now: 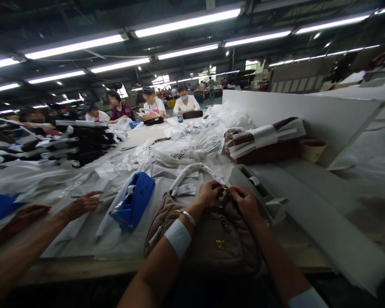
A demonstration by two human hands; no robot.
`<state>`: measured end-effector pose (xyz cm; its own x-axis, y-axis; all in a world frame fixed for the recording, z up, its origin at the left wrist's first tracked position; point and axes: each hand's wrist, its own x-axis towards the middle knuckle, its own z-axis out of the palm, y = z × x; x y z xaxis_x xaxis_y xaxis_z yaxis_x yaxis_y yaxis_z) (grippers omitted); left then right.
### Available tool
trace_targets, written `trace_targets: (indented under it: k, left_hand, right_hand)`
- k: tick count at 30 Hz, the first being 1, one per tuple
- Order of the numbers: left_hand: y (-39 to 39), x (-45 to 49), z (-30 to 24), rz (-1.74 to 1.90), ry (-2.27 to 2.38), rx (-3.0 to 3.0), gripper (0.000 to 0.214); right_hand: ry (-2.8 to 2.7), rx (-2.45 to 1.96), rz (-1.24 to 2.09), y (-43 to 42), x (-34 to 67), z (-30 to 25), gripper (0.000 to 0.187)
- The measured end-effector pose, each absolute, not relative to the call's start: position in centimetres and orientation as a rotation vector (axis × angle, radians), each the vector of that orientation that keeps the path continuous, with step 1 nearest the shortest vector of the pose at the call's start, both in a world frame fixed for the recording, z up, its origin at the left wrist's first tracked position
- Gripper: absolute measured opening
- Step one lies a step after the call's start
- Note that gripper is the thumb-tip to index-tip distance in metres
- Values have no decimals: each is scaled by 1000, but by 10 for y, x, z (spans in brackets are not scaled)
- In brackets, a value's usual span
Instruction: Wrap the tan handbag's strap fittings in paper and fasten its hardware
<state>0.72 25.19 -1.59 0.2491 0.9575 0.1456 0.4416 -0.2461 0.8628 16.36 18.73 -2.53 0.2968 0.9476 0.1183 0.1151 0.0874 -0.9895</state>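
Taupe bag (pixel 208 239) at near edge of table (pixel 109 266). Left hand (pixel 208 192), right hand (pixel 245 203) both pinching dark chain (pixel 224 199) by handle; apparently fiddling with chain, calls for steady fingertips. Co-worker's hand (pixel 81 205) left, well apart. Blue tape dispenser (pixel 136 199), grey dispenser (pixel 263 192) flank bag, crowding it. Beyond: plastic wrap (pixel 186 149), wrapped brown bag (pixel 266 139).

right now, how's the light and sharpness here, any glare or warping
Head view: tube lights blow out white against a dark ceiling; head view: crinkled clear plastic glints mid-table; head view: the taupe handbag darkens toward its base; head view: edges look stretched, with a co-worker's forearm blurred at lower left.
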Motion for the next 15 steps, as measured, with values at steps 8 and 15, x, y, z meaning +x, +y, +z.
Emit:
trace_targets:
  k: [8,15]
  left_hand:
    - [254,-2,-14,899,1182,1597,22]
    - [251,-13,0,849,1074,1470,22]
  right_hand:
    - [-1506,-1475,385,189,165,-18,37]
    - [-1624,-1449,297,193,164,-20,30]
